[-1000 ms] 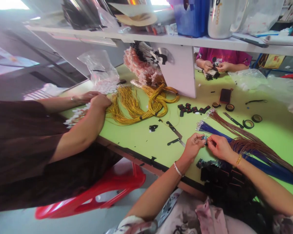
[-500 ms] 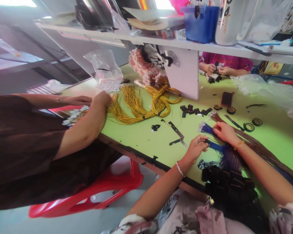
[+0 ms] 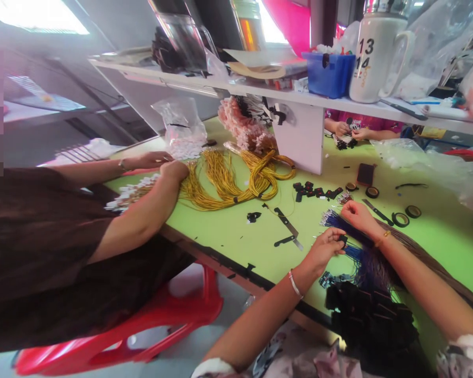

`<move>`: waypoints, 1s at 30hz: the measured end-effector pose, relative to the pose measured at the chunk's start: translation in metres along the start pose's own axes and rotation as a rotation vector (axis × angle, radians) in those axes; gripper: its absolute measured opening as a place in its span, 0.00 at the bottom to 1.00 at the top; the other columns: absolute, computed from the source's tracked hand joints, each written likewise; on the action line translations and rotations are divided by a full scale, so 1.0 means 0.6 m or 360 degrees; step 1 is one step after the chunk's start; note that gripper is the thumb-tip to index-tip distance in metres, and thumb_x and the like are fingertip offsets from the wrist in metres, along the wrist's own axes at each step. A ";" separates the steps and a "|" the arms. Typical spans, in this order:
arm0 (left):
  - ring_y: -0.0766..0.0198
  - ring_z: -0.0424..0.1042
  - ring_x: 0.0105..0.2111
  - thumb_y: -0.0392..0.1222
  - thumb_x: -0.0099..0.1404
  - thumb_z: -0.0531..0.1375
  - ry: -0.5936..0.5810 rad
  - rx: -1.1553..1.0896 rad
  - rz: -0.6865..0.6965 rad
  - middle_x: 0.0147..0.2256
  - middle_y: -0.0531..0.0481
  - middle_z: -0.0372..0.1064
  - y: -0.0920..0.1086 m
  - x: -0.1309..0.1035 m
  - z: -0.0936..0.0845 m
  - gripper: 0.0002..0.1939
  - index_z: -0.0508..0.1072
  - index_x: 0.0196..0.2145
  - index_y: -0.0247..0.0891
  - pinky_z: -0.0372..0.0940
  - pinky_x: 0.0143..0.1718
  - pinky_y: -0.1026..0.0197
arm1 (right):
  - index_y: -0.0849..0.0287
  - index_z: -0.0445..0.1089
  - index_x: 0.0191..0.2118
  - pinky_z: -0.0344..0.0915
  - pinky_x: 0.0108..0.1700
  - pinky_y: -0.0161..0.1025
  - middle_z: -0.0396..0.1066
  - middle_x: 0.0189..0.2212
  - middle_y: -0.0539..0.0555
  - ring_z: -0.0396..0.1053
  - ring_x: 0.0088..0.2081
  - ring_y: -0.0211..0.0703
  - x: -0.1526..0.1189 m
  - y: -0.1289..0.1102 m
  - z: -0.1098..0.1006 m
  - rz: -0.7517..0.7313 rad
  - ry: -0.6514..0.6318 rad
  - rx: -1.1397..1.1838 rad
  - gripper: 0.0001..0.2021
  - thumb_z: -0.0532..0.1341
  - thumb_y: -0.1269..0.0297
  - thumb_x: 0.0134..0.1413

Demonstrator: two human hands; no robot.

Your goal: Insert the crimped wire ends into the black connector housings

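My left hand (image 3: 326,249) is closed in a pinch on a small black connector (image 3: 342,240) with blue wires trailing from it. Just beyond it, my right hand (image 3: 358,216) has its fingers pressed together above the tips of a bundle of dark blue wires (image 3: 342,224); what they pinch is too small to make out. Silvery ends (image 3: 326,216) of the bundle point left. Under the right forearm runs a bundle of brown wires (image 3: 425,262). Small blue circuit boards (image 3: 331,279) lie below my left hand, next to a heap of black connectors (image 3: 372,310).
Rolls of black tape (image 3: 400,219), a knife (image 3: 378,211) and a dark red phone-like block (image 3: 366,174) lie to the right. Black pieces (image 3: 315,190), more blades (image 3: 287,226) and yellow wire coils (image 3: 256,181) lie leftward. A co-worker's arm (image 3: 142,226) reaches in. A shelf (image 3: 260,89) spans above.
The view has tilted up, showing more of the shelf. The black piece in my left hand shows more clearly. My right hand stays near the wire tips. The co-worker's far hand has lifted somewhat.
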State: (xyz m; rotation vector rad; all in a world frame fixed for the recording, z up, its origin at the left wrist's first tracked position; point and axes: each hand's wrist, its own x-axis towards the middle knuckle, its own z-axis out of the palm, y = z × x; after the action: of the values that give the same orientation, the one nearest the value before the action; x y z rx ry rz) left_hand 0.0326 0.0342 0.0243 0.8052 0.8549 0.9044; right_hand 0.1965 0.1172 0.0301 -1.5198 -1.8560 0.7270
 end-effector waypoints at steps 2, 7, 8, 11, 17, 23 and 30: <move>0.69 0.65 0.31 0.38 0.51 0.66 0.0021 -0.0136 -0.0004 0.32 0.51 0.64 -0.006 0.003 0.001 0.14 0.70 0.36 0.37 0.64 0.34 0.63 | 0.60 0.64 0.27 0.57 0.28 0.32 0.64 0.22 0.47 0.59 0.24 0.34 -0.001 -0.018 0.006 -0.0023 0.0009 0.0241 0.07 0.56 0.62 0.49; 0.70 0.65 0.30 0.40 0.49 0.68 0.0009 -0.0405 -0.0040 0.31 0.53 0.64 -0.023 0.013 -0.013 0.17 0.69 0.36 0.37 0.64 0.35 0.64 | 0.61 0.67 0.27 0.58 0.28 0.32 0.66 0.22 0.48 0.60 0.25 0.34 -0.050 -0.033 0.003 -0.0045 -0.0022 0.0331 0.06 0.57 0.64 0.48; 0.70 0.65 0.30 0.40 0.49 0.68 -0.0006 -0.0451 -0.0053 0.31 0.53 0.64 -0.026 0.015 -0.015 0.17 0.68 0.36 0.37 0.63 0.34 0.64 | 0.61 0.67 0.26 0.58 0.28 0.32 0.65 0.21 0.47 0.59 0.24 0.34 -0.065 -0.032 0.001 -0.0039 -0.0024 0.0283 0.06 0.57 0.65 0.47; 0.71 0.65 0.29 0.38 0.49 0.68 -0.0035 -0.0557 -0.0099 0.30 0.53 0.63 -0.031 0.021 -0.019 0.16 0.68 0.35 0.37 0.63 0.34 0.64 | 0.60 0.66 0.24 0.55 0.25 0.31 0.63 0.19 0.46 0.57 0.22 0.33 -0.108 -0.024 0.000 -0.0029 -0.0016 0.0175 0.05 0.58 0.66 0.46; 0.69 0.66 0.31 0.37 0.51 0.66 -0.0077 -0.0609 -0.0128 0.31 0.52 0.65 -0.037 0.026 -0.021 0.14 0.68 0.36 0.37 0.63 0.35 0.64 | 0.59 0.64 0.23 0.51 0.23 0.31 0.62 0.18 0.45 0.54 0.20 0.32 -0.145 -0.015 0.013 -0.0034 -0.0031 -0.0015 0.06 0.57 0.66 0.48; 0.69 0.66 0.31 0.37 0.51 0.67 -0.0071 -0.0559 -0.0089 0.30 0.52 0.65 -0.036 0.022 -0.020 0.14 0.69 0.35 0.37 0.63 0.36 0.64 | 0.58 0.63 0.22 0.50 0.24 0.31 0.63 0.17 0.46 0.56 0.20 0.33 -0.144 -0.033 0.013 -0.0018 -0.0020 -0.0136 0.06 0.57 0.67 0.46; 0.69 0.66 0.29 0.42 0.47 0.70 0.0080 -0.0322 -0.0012 0.30 0.52 0.65 -0.037 0.016 -0.016 0.19 0.69 0.35 0.35 0.64 0.34 0.63 | 0.58 0.60 0.21 0.50 0.26 0.32 0.62 0.19 0.47 0.55 0.21 0.34 -0.143 -0.036 0.020 -0.0238 0.0013 -0.0230 0.08 0.57 0.68 0.48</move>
State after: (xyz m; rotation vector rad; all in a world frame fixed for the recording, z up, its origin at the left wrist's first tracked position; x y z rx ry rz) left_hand 0.0347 0.0360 -0.0018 0.6059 0.7950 0.9904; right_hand 0.1856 0.0286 0.0279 -1.4498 -2.0280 0.5270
